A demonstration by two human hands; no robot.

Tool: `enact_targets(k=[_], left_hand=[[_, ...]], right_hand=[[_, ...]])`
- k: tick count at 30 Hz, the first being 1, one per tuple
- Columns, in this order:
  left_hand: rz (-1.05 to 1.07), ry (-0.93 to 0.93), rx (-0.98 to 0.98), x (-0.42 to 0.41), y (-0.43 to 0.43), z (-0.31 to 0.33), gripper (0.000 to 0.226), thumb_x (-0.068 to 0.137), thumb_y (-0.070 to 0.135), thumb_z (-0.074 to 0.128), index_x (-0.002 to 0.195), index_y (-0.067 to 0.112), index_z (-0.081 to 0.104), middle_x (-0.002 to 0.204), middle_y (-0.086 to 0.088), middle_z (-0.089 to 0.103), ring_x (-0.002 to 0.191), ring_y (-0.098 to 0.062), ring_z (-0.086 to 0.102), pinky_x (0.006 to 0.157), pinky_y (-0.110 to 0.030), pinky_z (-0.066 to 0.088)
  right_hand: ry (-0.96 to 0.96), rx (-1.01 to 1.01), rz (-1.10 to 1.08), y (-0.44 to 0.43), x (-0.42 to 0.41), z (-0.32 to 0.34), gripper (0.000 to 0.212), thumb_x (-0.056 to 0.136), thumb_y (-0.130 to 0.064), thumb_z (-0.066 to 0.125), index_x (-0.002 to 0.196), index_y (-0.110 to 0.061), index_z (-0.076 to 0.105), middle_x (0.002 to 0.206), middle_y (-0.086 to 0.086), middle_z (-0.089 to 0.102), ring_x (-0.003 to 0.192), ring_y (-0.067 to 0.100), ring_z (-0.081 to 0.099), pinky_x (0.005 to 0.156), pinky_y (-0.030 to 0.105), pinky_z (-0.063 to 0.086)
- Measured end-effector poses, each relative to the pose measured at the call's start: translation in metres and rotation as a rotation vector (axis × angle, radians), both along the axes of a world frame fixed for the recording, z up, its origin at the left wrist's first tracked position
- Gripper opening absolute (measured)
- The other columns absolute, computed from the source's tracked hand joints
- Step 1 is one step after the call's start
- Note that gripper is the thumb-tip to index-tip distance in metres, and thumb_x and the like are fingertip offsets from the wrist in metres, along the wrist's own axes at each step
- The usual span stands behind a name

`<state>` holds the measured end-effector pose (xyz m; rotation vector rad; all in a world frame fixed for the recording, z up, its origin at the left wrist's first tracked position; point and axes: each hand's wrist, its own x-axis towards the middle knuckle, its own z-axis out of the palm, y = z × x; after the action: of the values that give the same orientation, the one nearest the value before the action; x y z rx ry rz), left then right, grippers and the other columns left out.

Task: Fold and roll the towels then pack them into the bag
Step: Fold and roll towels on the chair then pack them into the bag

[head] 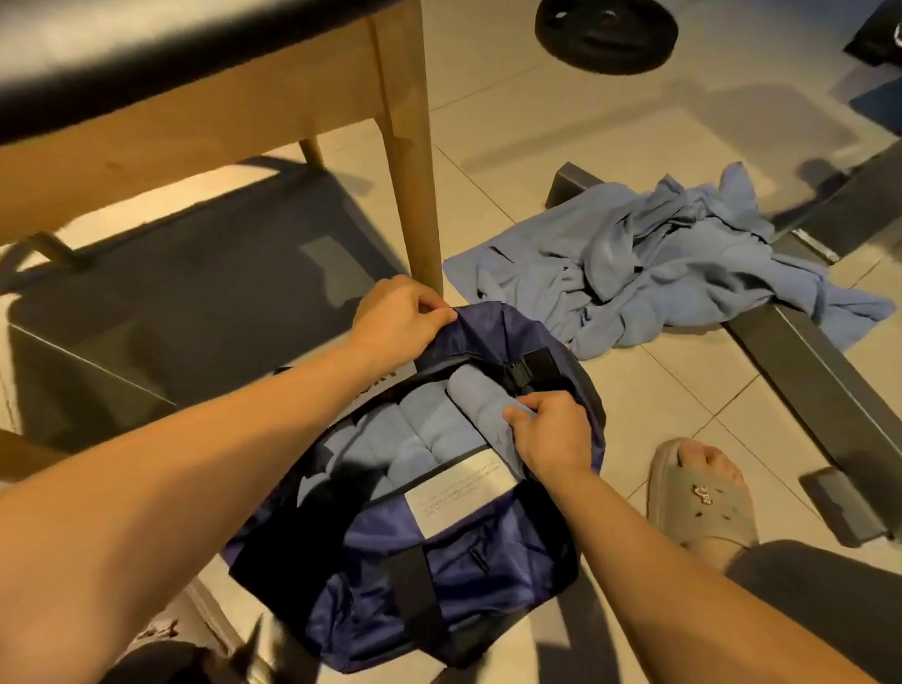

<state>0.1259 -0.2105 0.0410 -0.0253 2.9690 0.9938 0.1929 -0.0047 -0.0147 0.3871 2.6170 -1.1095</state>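
Note:
A navy blue bag (405, 563) lies open on the tiled floor in front of me. Several rolled light-blue towels (406, 440) lie side by side inside it. My left hand (397, 318) pinches the far rim of the bag's opening and holds it up. My right hand (549, 430) grips the end of one rolled towel (471, 397) at the right side of the opening, next to a black buckle. A heap of loose, crumpled light-blue towels (656, 263) lies on the floor beyond the bag to the right.
A wooden table leg (411, 154) stands just behind the bag. A dark metal frame (808, 375) runs across the floor at right, under the towel heap. A black weight plate (606, 26) lies at the back. My sandalled foot (699, 491) is right of the bag.

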Motion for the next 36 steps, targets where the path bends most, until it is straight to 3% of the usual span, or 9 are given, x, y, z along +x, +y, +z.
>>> enact_targets(k=[4, 9, 11, 14, 18, 22, 26, 30, 36], left_hand=[[-0.035, -0.016, -0.048, 0.003, 0.001, -0.004, 0.020, 0.096, 0.031, 0.067, 0.096, 0.019, 0.082, 0.094, 0.001, 0.078, 0.084, -0.019, 0.067, 0.077, -0.039, 0.056], [-0.361, 0.445, -0.297, 0.039, 0.009, -0.018, 0.022, 0.093, 0.030, 0.061, 0.102, 0.015, 0.073, 0.093, -0.003, 0.063, 0.089, -0.023, 0.055, 0.072, -0.037, 0.043], [-0.474, 0.292, -0.285, 0.058, 0.024, -0.035, 0.033, 0.094, 0.042, 0.057, 0.105, 0.017, 0.074, 0.096, 0.000, 0.065, 0.091, -0.022, 0.058, 0.075, -0.036, 0.045], [-0.414, -0.090, -0.283, 0.074, 0.038, -0.063, 0.059, 0.093, 0.065, 0.054, 0.132, 0.023, 0.066, 0.131, 0.005, 0.060, 0.122, -0.018, 0.053, 0.102, -0.035, 0.041], [-0.321, -0.256, -0.138, 0.083, 0.048, -0.072, 0.069, 0.091, 0.065, 0.057, 0.146, 0.022, 0.054, 0.155, 0.004, 0.044, 0.144, -0.018, 0.038, 0.117, -0.040, 0.031], [-0.005, -0.121, -0.119, 0.123, 0.053, -0.072, 0.041, 0.088, 0.054, 0.067, 0.113, 0.022, 0.069, 0.114, 0.003, 0.066, 0.114, -0.023, 0.055, 0.095, -0.037, 0.037], [0.036, -0.137, -0.165, 0.153, 0.070, -0.073, 0.039, 0.082, 0.067, 0.064, 0.073, 0.029, 0.058, 0.079, 0.013, 0.055, 0.088, -0.018, 0.046, 0.077, -0.036, 0.029], [0.164, -0.179, -0.100, 0.158, 0.086, -0.074, 0.037, 0.078, 0.064, 0.071, 0.089, 0.028, 0.072, 0.086, 0.007, 0.065, 0.095, -0.022, 0.050, 0.084, -0.038, 0.031], [0.232, -0.163, 0.015, 0.169, 0.115, -0.069, 0.011, 0.086, 0.036, 0.074, 0.093, 0.030, 0.078, 0.091, 0.009, 0.071, 0.101, -0.021, 0.053, 0.080, -0.031, 0.023]], right_hand=[[-0.020, -0.102, 0.009, -0.010, -0.009, -0.001, 0.019, 0.094, -0.020, 0.070, 0.100, -0.004, 0.078, 0.104, 0.008, 0.076, 0.094, 0.026, 0.069, 0.087, 0.038, 0.054], [-0.041, -0.109, -0.022, -0.008, -0.008, -0.010, 0.024, 0.096, -0.023, 0.069, 0.099, 0.000, 0.076, 0.102, 0.013, 0.076, 0.098, 0.034, 0.069, 0.089, 0.045, 0.056], [-0.056, -0.175, 0.012, -0.004, -0.009, -0.011, 0.019, 0.097, -0.021, 0.067, 0.098, -0.005, 0.077, 0.095, 0.012, 0.076, 0.094, 0.033, 0.070, 0.084, 0.046, 0.057], [-0.145, -0.330, 0.024, 0.007, -0.011, -0.007, 0.019, 0.098, -0.009, 0.062, 0.114, -0.003, 0.070, 0.107, 0.009, 0.071, 0.098, 0.025, 0.068, 0.080, 0.030, 0.057], [-0.202, -0.315, 0.030, 0.014, -0.017, -0.008, 0.025, 0.092, 0.000, 0.067, 0.118, 0.001, 0.067, 0.112, 0.017, 0.070, 0.095, 0.022, 0.065, 0.077, 0.022, 0.055], [-0.206, -0.269, -0.017, 0.004, -0.033, -0.014, 0.027, 0.086, -0.001, 0.075, 0.113, -0.001, 0.071, 0.110, 0.015, 0.072, 0.103, 0.028, 0.067, 0.097, 0.040, 0.055], [-0.243, -0.323, -0.056, 0.003, -0.036, -0.012, 0.019, 0.085, 0.002, 0.076, 0.102, -0.002, 0.070, 0.101, 0.014, 0.068, 0.094, 0.025, 0.063, 0.090, 0.035, 0.054], [-0.254, -0.363, -0.078, 0.000, -0.035, -0.008, 0.017, 0.085, 0.003, 0.076, 0.085, -0.007, 0.062, 0.098, 0.012, 0.064, 0.094, 0.025, 0.061, 0.097, 0.039, 0.053], [-0.255, -0.426, -0.113, -0.001, -0.028, -0.012, 0.016, 0.086, 0.004, 0.074, 0.091, -0.005, 0.061, 0.100, 0.010, 0.065, 0.093, 0.023, 0.060, 0.091, 0.036, 0.053]])
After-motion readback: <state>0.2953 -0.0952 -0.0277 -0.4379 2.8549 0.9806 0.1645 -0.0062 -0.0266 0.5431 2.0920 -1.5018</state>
